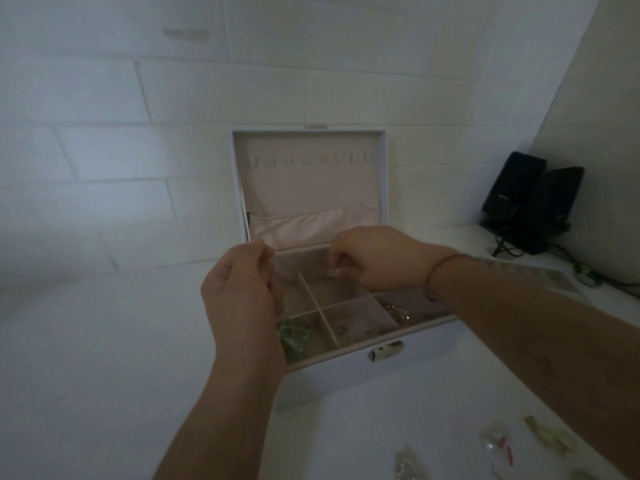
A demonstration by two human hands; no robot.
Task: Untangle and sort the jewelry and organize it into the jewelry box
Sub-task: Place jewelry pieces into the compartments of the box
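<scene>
While the white hinged jewelry box (346,372) sits open on the white table (104,341), both hands hover over its compartments. Left hand (242,292) and right hand (374,261) have fingers curled, pinching something thin, too blurry to identify. Loose jewelry (498,445) lies nearby.

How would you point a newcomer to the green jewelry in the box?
Find the open white jewelry box against the tiled wall, lid up. Its tray is split by dividers; look in the front compartment nearest the left hand. The green jewelry there is the only green tangle; neighbouring compartments hold pale pieces.
</scene>
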